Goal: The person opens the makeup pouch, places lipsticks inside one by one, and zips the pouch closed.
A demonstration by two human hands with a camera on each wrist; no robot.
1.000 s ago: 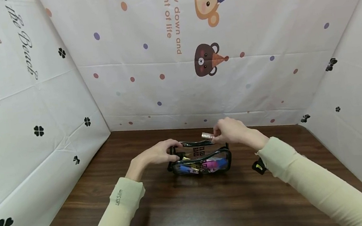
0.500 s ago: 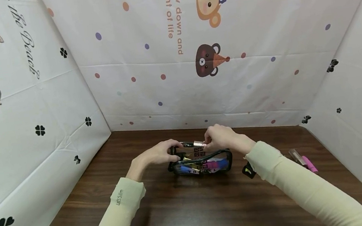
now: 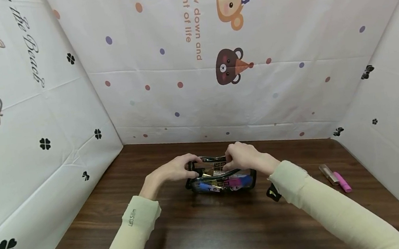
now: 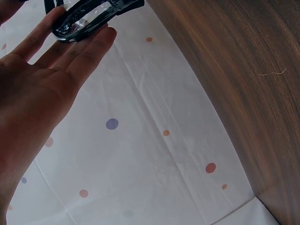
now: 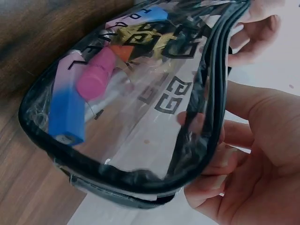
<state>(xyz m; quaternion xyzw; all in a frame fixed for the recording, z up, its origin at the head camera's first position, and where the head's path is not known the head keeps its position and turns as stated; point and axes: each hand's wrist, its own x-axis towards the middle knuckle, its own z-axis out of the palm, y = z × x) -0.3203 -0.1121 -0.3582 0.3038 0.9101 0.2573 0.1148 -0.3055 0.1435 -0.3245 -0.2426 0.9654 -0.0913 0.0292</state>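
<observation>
A clear cosmetic bag (image 3: 213,177) with black trim stands on the table, its mouth open upward. My left hand (image 3: 175,170) holds its left end, thumb at the front rim and fingers at the back; in the left wrist view the fingertips lie along the black trim (image 4: 79,33). My right hand (image 3: 244,157) is at the right part of the mouth, fingers loosely bent, one fingertip (image 5: 190,119) seen through the plastic. I see nothing between those fingers. Inside lie a silver tube (image 5: 117,89), a pink tube (image 5: 96,79) and a blue-pink box (image 5: 68,108).
On the table at the right lie a clear tube with a dark end (image 3: 328,174) and a pink tube (image 3: 342,182), side by side. White printed cloth (image 3: 137,107) walls the dark wooden table (image 3: 213,235) at the back and both sides.
My right hand has moved left and down to the bag's mouth; the silver tube it pinched has gone down into the bag. My left hand stays at the bag's left end.
</observation>
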